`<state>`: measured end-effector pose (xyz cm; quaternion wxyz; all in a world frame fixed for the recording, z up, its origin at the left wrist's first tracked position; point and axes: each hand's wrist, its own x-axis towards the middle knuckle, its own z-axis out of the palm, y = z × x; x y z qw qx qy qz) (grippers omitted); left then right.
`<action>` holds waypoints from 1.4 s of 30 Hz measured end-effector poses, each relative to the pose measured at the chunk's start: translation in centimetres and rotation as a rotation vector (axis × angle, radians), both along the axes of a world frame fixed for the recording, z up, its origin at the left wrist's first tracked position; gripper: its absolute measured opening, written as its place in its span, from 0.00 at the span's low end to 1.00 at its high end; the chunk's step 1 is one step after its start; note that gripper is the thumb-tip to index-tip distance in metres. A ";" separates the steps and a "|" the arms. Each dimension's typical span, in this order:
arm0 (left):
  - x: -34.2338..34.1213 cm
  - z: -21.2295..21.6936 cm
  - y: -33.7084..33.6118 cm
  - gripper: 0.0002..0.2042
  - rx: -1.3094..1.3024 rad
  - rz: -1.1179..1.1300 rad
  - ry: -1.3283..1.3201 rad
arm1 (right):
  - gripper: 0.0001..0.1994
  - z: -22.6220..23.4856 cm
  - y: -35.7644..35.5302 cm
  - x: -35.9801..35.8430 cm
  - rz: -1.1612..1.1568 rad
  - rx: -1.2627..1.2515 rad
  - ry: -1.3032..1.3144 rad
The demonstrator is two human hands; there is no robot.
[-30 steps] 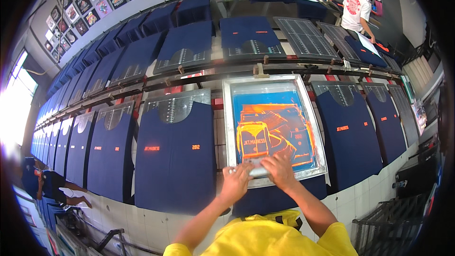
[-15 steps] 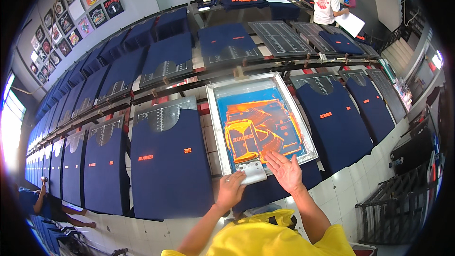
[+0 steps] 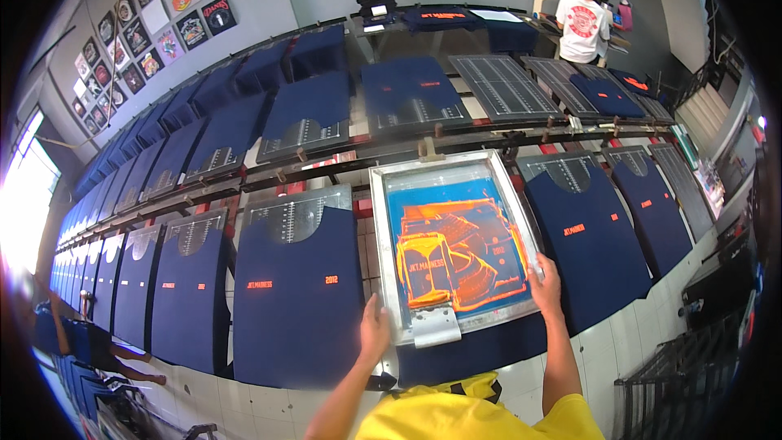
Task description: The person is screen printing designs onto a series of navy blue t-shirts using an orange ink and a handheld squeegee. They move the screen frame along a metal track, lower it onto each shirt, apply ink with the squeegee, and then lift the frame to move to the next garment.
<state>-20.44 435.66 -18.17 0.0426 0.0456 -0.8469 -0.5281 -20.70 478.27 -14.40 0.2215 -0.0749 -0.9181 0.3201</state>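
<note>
A screen-printing frame [image 3: 377, 236] with pale metal sides lies over a navy shirt [image 3: 489, 352] in front of me. Orange ink [image 3: 470, 277] is smeared across its blue mesh. A squeegee [image 3: 437, 326] with a pale metal holder rests inside the near left corner, orange ink along its blade; neither hand touches it. On the frame's right side, my right hand [image 3: 546, 285] is closed around the edge. My left hand [image 3: 375, 332] is at the lower left side, fingers stretched up along the edge; whether it presses on the frame is hard to tell.
Navy shirts with small orange prints lie on boards to the left [image 3: 297, 293] and right [image 3: 590, 232]. A metal rail [image 3: 326, 171] runs behind the frame. Bare boards [image 3: 503, 85] stand in the far row. One person [image 3: 582, 28] works at the back right, another [image 3: 69, 326] at far left.
My left hand has let go of the squeegee and moved to the frame's left side. My right hand, open before, has moved right and taken the frame's right edge.
</note>
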 end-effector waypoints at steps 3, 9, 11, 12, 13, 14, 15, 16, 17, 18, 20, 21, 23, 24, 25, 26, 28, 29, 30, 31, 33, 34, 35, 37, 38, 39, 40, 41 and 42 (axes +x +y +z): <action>-1.1 -2.1 0.4 0.27 0.131 0.019 -0.091 | 0.28 -1.4 3.5 -0.9 0.024 -0.188 -0.173; -2.8 -3.3 0.8 0.26 0.385 0.007 -0.144 | 0.32 -2.0 4.4 -3.3 0.221 -0.722 -0.137; -2.8 -1.1 1.8 0.27 0.508 0.026 -0.195 | 0.34 -2.4 4.8 -3.4 0.235 -0.798 -0.110; -3.1 -1.0 2.3 0.27 0.499 0.038 -0.172 | 0.34 -2.5 5.1 -3.4 0.242 -0.833 -0.095; -2.8 -1.2 2.5 0.27 0.491 0.059 -0.152 | 0.35 -2.5 5.1 -3.3 0.226 -0.799 -0.110; -2.6 -1.3 2.8 0.27 0.482 0.080 -0.132 | 0.35 -2.3 5.3 -3.4 0.223 -0.795 -0.119; -2.4 -1.7 3.3 0.27 0.439 0.116 -0.088 | 0.36 -2.0 5.6 -3.2 0.219 -0.790 -0.134; -2.0 -0.8 3.4 0.26 0.442 0.134 -0.078 | 0.36 -1.4 5.1 -3.3 0.225 -0.786 -0.151; -1.9 0.1 3.3 0.26 0.457 0.136 -0.081 | 0.36 -0.8 4.8 -3.3 0.223 -0.772 -0.159; -1.9 1.4 3.5 0.26 0.478 0.124 -0.091 | 0.38 -0.6 5.3 -2.3 0.243 -0.844 -0.106; -1.5 4.3 2.8 0.26 0.426 0.084 -0.144 | 0.36 -0.9 5.8 -1.4 0.249 -0.953 -0.088; -1.2 3.9 2.0 0.26 0.392 0.092 -0.146 | 0.37 -0.6 5.3 -1.0 0.278 -0.971 -0.080; -0.2 3.8 0.3 0.25 0.359 0.113 -0.143 | 0.41 0.1 3.8 0.0 0.318 -0.954 -0.069; 0.2 4.0 -0.5 0.25 0.357 0.110 -0.095 | 0.41 0.4 3.0 0.6 0.306 -0.956 -0.055; 0.6 4.3 -1.7 0.25 0.353 0.108 -0.043 | 0.41 0.7 1.5 1.2 0.297 -0.959 -0.038; 1.0 4.4 -3.2 0.25 0.349 0.104 0.008 | 0.41 1.1 -0.2 1.7 0.286 -0.962 -0.020; 1.6 4.1 -7.0 0.26 0.366 0.109 0.004 | 0.42 1.5 -4.1 2.7 0.305 -1.008 -0.023; 2.1 3.9 -9.2 0.26 0.368 0.118 -0.001 | 0.42 1.3 -6.2 3.1 0.321 -1.012 -0.018; 2.3 4.1 -11.3 0.26 0.371 0.118 -0.004 | 0.42 1.3 -8.3 3.5 0.331 -1.013 -0.006; 2.7 4.2 -13.6 0.26 0.387 0.116 -0.020 | 0.44 1.4 -10.7 3.7 0.354 -1.023 -0.004; 3.6 4.7 -18.2 0.26 0.356 0.140 -0.012 | 0.43 1.5 -15.7 3.7 0.356 -1.028 -0.019; 3.7 4.7 -20.3 0.26 0.345 0.140 -0.003 | 0.43 1.6 -18.0 3.8 0.339 -1.024 -0.023; 3.9 4.4 -22.6 0.26 0.424 0.144 -0.030 | 0.44 0.4 -19.8 3.7 0.379 -1.058 -0.012; 4.1 3.9 -27.2 0.25 0.454 0.145 -0.020 | 0.43 0.0 -24.8 3.5 0.358 -1.066 -0.024; 4.0 4.1 -29.4 0.25 0.477 0.146 -0.058 | 0.43 -0.5 -26.7 3.5 0.342 -1.075 -0.029; 3.9 4.8 -31.4 0.25 0.449 0.144 -0.061 | 0.42 -0.6 -29.2 3.3 0.368 -1.083 -0.039; 3.6 4.3 -33.2 0.26 0.416 0.168 -0.009 | 0.42 -0.1 -31.9 3.0 0.398 -1.094 -0.055; 3.3 3.6 -35.3 0.26 0.387 0.169 -0.011 | 0.40 0.6 -34.2 2.8 0.409 -1.147 -0.059; 2.8 3.1 -37.0 0.26 0.360 0.167 -0.014 | 0.39 1.1 -35.8 2.4 0.390 -1.149 -0.078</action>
